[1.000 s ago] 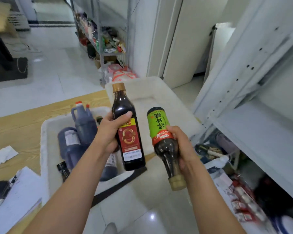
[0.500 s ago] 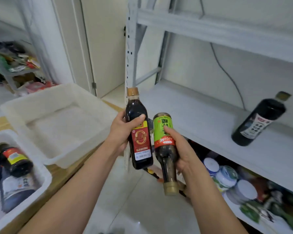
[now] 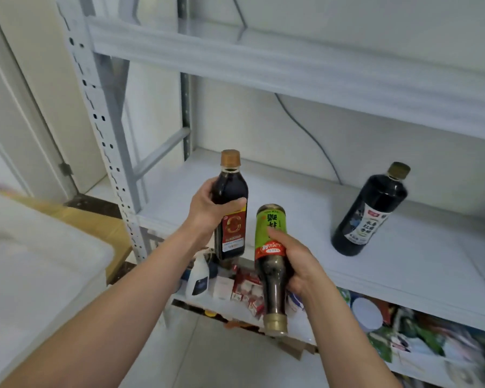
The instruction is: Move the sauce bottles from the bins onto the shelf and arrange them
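Held pair nearer white shelf than before | left hand grips red-label bottle upright | right hand grips green-label bottle inverted | dark bottle standing on shelf

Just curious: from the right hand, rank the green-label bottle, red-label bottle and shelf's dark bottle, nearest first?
1. green-label bottle: gripped in the right hand.
2. red-label bottle: just left, in the left hand.
3. dark bottle: standing on the shelf, right.
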